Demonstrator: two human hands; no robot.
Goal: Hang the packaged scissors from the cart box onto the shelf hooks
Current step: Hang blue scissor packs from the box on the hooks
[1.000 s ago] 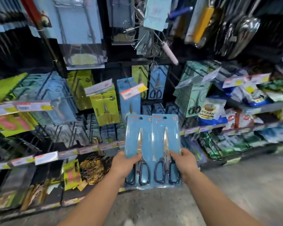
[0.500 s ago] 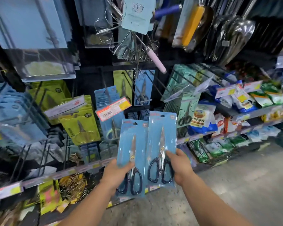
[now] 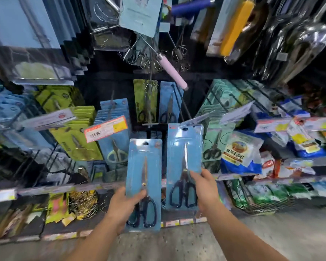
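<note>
I hold two blue blister packs of black-handled scissors upright in front of the shelf. My left hand (image 3: 123,205) grips the left scissors pack (image 3: 144,166) at its lower left edge. My right hand (image 3: 205,187) grips the right scissors pack (image 3: 184,147) at its lower right edge, and this pack is held higher, its hang hole close to a bare black shelf hook (image 3: 179,102). Behind that hook hangs one more blue scissors pack (image 3: 168,102). The cart box is out of view.
Rows of hooks carry green scissors packs (image 3: 77,140) on the left and teal scissors packs (image 3: 216,132) on the right. An orange price tag (image 3: 106,129) sticks out left of my packs. Whisks (image 3: 154,59) hang above; food bags (image 3: 241,151) fill the right shelves.
The view has moved closer to the shelf. Both packs have moved apart from each other, and my right hand has raised its pack toward the middle hook.
</note>
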